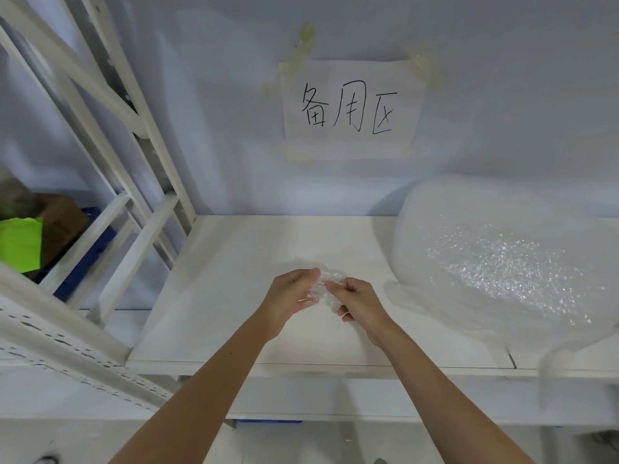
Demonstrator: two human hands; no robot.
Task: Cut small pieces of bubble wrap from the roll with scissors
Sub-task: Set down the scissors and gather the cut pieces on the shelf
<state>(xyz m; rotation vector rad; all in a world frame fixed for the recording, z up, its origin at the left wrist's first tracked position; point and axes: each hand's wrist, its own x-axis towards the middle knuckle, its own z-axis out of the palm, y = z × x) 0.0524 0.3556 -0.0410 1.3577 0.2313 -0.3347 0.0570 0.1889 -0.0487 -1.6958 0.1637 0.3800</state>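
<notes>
Here both hands, left hand [290,298] and right hand [360,304], grip a bubble wrap piece [323,289] beside the roll [502,259].

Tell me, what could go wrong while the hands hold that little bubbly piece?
The small clear bubble wrap piece is pinched between the left hand and the right hand above the white shelf board; it might slip or get squashed. The big bubble wrap roll trails a loose end over the board's front edge, which could slide off.

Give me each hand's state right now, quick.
Left hand: fingers curled, holding one side of the small bubble wrap piece.
Right hand: pinching the other side of the same piece.
</notes>
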